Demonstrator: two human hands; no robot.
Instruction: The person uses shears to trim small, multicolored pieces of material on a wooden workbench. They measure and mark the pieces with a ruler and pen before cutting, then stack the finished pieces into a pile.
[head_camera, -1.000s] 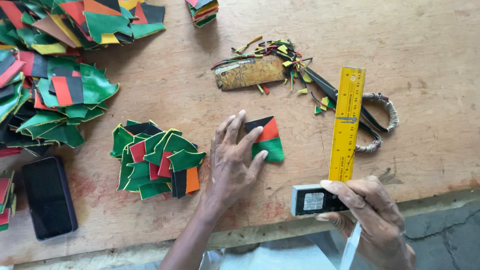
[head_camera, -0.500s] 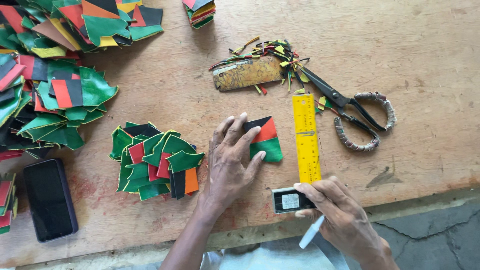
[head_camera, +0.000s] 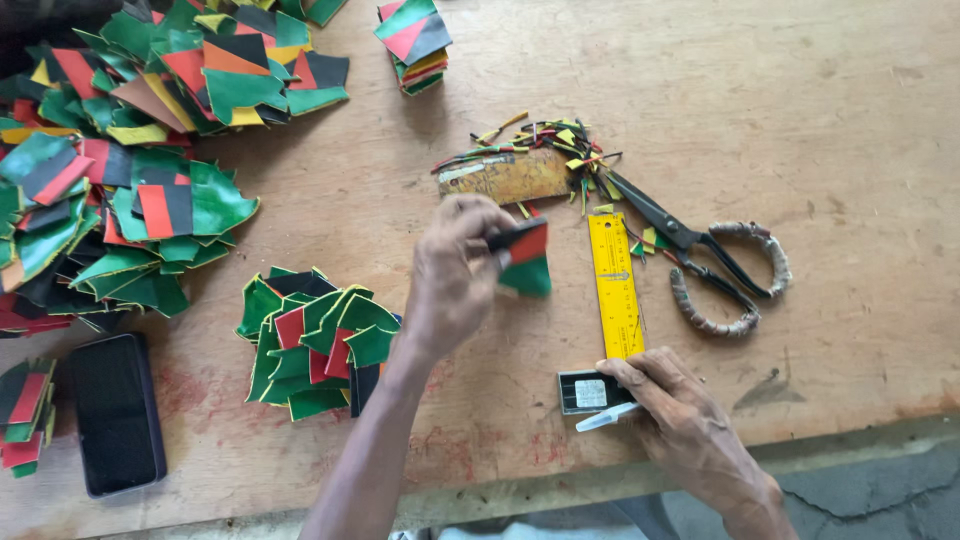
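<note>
My left hand (head_camera: 455, 275) has just lifted the black, red and green patch (head_camera: 522, 258) off the worktop (head_camera: 850, 120), pinched at its edge where a moment ago it lay flat under my palm, while my right hand (head_camera: 680, 425) has slid the yellow ruler (head_camera: 615, 285) in just beside it, fingers closed on its black end and a slim blade. The patch is now off the surface next to the ruler. Scissors (head_camera: 700, 260) and offcuts (head_camera: 545, 140) crowd the ruler's far end, a pile of cut patches (head_camera: 315, 340) sits left, a dark phone (head_camera: 115, 410) further left.
</note>
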